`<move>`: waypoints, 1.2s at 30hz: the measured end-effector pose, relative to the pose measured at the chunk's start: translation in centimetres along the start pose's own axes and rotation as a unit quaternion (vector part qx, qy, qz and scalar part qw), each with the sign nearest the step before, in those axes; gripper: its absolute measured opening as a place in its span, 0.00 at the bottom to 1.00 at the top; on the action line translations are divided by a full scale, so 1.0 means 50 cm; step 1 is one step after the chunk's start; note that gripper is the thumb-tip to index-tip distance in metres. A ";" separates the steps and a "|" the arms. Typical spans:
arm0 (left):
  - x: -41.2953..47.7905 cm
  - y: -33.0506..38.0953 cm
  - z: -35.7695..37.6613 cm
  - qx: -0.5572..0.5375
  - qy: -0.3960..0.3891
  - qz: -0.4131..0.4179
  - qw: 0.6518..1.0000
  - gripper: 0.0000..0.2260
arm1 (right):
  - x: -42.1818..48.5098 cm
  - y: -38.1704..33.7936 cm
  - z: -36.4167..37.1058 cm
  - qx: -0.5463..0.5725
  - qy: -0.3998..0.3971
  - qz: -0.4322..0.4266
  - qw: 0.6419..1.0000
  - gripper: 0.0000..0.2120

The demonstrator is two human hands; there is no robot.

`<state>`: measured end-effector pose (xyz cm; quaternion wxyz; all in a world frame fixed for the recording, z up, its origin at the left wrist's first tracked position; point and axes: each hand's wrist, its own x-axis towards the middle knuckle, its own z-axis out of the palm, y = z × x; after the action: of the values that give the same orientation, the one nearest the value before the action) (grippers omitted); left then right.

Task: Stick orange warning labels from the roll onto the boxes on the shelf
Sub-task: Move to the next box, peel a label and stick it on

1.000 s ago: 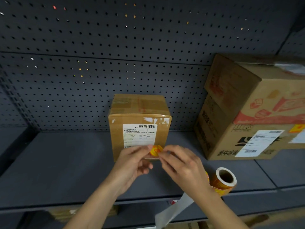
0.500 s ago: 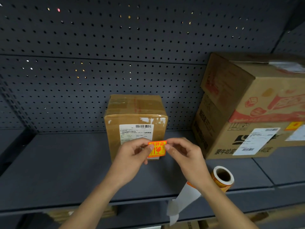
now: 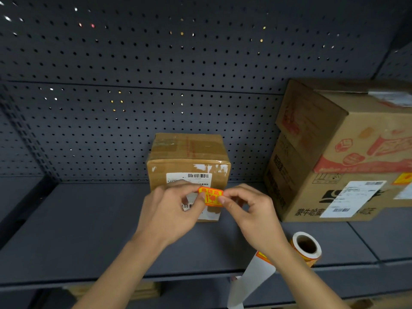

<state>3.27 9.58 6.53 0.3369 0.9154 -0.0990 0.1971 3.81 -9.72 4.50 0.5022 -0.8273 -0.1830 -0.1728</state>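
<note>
- Centrally, a small box stands on the grey shelf, against the perforated back panel.
- The left hand is raised in front of the box, its grip closed: thumb and forefinger pinch the left edge of an orange label.
- The right hand has its grip closed as well, pinching the label's right edge; its other fingers are curled.
- The label is held between the two hands, printed side towards the camera, before the right part of the box's front face. Whether it touches the cardboard cannot be told.
- A white shipping label with barcodes is on that front face, partly hidden by the hands.
- The roll lies on its side near the shelf's front edge, just right of the right wrist. Its white backing strip hangs over the edge.
- To the right, two bigger boxes are stacked, the upper box on the lower box.
- The lower box carries a white shipping label and an orange sticker at the picture's edge.
</note>
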 end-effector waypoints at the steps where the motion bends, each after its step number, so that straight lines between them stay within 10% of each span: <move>1: -0.001 0.001 -0.002 0.028 0.021 0.015 0.999 0.17 | 0.002 -0.002 -0.001 -0.002 -0.001 -0.003 1.000 0.05; 9: 0.050 -0.023 -0.018 0.108 0.151 0.160 0.969 0.18 | 0.047 0.018 -0.021 0.076 -0.009 0.074 0.994 0.05; 20: 0.100 -0.029 0.019 0.144 0.058 0.092 0.984 0.24 | 0.088 0.027 -0.013 0.065 -0.016 0.078 0.995 0.06; 36: 0.117 -0.043 0.048 0.151 0.120 0.087 0.977 0.23 | 0.091 0.044 0.008 0.048 0.044 0.084 0.994 0.04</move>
<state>9.93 9.36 6.11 0.1855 0.9131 -0.1060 0.3471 8.85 -9.73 4.78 0.5621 -0.8060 -0.0985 -0.1574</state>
